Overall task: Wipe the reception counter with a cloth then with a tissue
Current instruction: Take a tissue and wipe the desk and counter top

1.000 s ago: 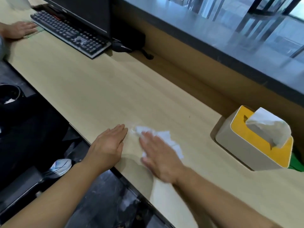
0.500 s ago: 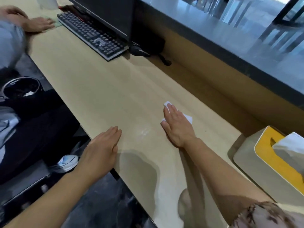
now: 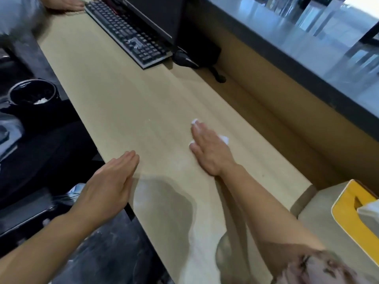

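The light wooden counter runs from near right to far left. My right hand lies flat on it, pressing a white tissue against the surface; only small white corners show past the fingertips and beside the hand. My left hand rests flat at the counter's near edge, fingers together, holding nothing. No cloth is in view.
A yellow-topped tissue box stands at the near right. A black keyboard, a monitor and a mouse sit at the far end, beside another person's hand. A black bin stands below left. A grey upper ledge rises behind.
My right hand slid the tissue away from the near edge toward the middle of the counter, further from my left hand. The left hand stayed at the edge.
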Demonstrator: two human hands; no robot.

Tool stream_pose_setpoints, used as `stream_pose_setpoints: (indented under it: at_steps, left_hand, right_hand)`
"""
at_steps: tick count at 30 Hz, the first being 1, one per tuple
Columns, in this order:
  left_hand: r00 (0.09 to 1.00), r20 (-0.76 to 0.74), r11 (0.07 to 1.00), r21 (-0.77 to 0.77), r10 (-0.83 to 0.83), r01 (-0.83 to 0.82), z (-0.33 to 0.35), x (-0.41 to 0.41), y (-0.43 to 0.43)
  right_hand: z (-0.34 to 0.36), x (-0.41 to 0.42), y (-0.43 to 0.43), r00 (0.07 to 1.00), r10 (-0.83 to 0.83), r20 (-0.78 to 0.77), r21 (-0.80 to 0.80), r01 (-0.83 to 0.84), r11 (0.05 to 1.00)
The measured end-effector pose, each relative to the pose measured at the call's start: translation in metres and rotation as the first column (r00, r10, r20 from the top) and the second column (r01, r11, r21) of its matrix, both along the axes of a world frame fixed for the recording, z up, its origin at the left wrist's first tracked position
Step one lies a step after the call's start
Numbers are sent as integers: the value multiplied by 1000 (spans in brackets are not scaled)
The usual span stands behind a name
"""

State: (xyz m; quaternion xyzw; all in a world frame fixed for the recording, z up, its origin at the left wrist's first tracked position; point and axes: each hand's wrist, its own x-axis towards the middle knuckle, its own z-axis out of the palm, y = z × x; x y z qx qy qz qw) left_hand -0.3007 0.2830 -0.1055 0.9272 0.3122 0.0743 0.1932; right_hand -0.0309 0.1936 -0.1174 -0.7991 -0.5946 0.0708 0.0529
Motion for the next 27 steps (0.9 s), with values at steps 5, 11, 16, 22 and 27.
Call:
stream_pose_setpoints:
  at_steps: [5, 11, 16, 22, 27]
  left_hand:
    - [999, -17, 999, 9, 44, -44, -1, -8, 5]
    - [999, -6, 999, 0, 49, -49, -10, -25, 6]
    - [993, -15, 993, -12, 120, -120, -11, -31, 10]
    - [998, -49, 998, 33, 50, -49, -4, -19, 10]
    - [999, -47, 998, 62, 2, 1, 1, -5, 9]
  right_hand:
    - [-4, 1, 5, 997, -75, -26, -29, 75, 997]
    - [1, -102, -4, 912, 392, -123, -57, -400, 915]
    - [0, -81, 38, 894, 440, -83, -34, -444, 895]
    - [0, 3, 71, 999, 2, -34, -39, -4, 999]
    - [-6, -75, 62, 957, 262, -120, 21, -262, 965]
